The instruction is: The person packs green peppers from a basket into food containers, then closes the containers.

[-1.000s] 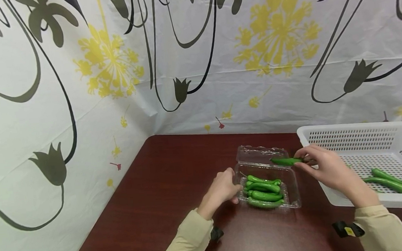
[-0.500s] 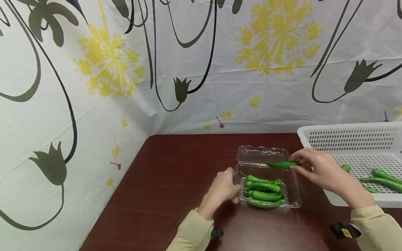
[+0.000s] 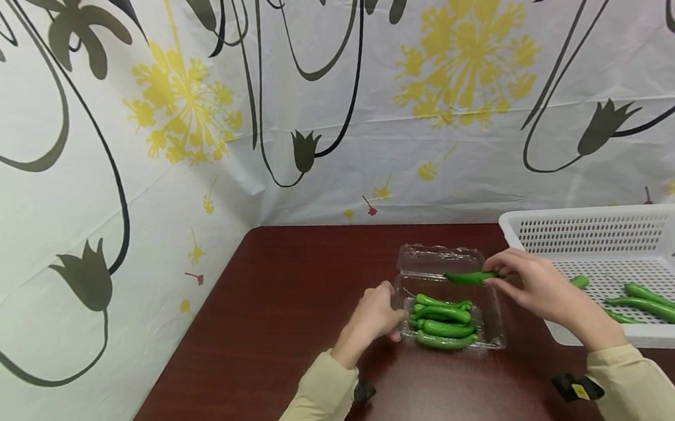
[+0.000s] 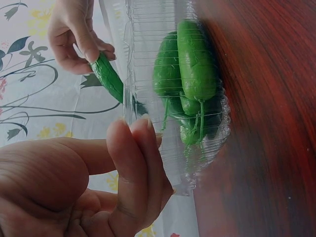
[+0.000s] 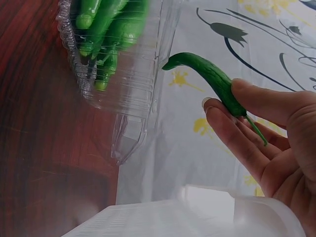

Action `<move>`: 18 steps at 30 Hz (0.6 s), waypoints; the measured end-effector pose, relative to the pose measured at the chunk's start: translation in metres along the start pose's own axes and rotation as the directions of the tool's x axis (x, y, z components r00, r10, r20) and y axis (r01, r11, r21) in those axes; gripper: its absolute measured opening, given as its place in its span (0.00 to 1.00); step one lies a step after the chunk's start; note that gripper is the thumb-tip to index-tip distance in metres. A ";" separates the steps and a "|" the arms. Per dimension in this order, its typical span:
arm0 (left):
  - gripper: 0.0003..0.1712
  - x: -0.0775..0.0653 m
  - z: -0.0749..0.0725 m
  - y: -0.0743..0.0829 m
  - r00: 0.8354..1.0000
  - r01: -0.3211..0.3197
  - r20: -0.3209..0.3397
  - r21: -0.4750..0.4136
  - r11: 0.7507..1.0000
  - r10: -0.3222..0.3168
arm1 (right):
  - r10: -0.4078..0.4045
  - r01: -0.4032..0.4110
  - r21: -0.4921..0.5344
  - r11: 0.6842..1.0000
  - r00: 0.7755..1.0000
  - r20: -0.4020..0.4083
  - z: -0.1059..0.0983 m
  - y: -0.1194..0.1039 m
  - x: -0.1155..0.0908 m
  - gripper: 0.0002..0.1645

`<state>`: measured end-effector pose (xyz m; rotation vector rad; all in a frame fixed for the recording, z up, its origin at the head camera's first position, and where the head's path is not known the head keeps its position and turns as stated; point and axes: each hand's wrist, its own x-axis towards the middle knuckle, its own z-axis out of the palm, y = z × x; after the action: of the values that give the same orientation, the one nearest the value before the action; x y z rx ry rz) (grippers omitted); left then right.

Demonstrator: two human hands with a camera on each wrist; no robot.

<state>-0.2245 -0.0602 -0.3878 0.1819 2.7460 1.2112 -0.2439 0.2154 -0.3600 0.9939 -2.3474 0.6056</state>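
Observation:
A curved green chili pepper [image 3: 464,278] is pinched near its stem between the thumb and fingers of my right hand [image 3: 538,287]. In the right wrist view the pepper [image 5: 205,71] has its tip toward the container and its thin stem hanging by the palm. Below and left of it stands a clear plastic clamshell container [image 3: 491,320], its lid [image 3: 436,259] folded back. Several green chili peppers [image 3: 445,329] lie side by side inside. My left hand [image 3: 374,313] grips the container's left side; the left wrist view shows its fingertips [image 4: 126,136] at the wall.
A white perforated plastic basket [image 3: 588,217] stands at the right, with several green chili peppers [image 3: 657,309] on its bottom. Both stand on a dark red wooden table [image 3: 296,293]. A patterned sheet [image 3: 329,105] hangs behind and to the left.
My right hand has carried its chili pepper slightly left, from beside the basket to over the back of the container. The left hand and the container have stayed put.

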 end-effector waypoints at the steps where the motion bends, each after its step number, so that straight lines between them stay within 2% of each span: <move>1: 0.13 0.000 0.000 0.000 1.000 0.000 0.000 0.002 1.000 0.000 | -0.012 0.012 0.002 1.000 1.000 -0.003 0.000 0.000 0.000 0.19; 7: 0.14 0.000 0.000 0.000 1.000 0.001 0.003 -0.006 1.000 -0.001 | -0.075 0.075 0.004 0.997 0.997 -0.011 0.002 0.001 0.002 0.20; 12: 0.14 0.000 0.000 0.000 1.000 0.001 0.000 -0.008 1.000 -0.001 | -0.060 0.059 0.039 0.998 0.998 0.025 0.005 -0.002 0.001 0.19; 18: 0.14 0.000 0.001 0.000 1.000 0.004 0.001 -0.016 1.000 -0.003 | -0.096 0.091 0.091 0.992 0.994 0.051 0.010 -0.004 0.001 0.20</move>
<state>-0.2247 -0.0598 -0.3882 0.1762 2.7337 1.2307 -0.2444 0.2061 -0.3664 1.1678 -2.3237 0.6588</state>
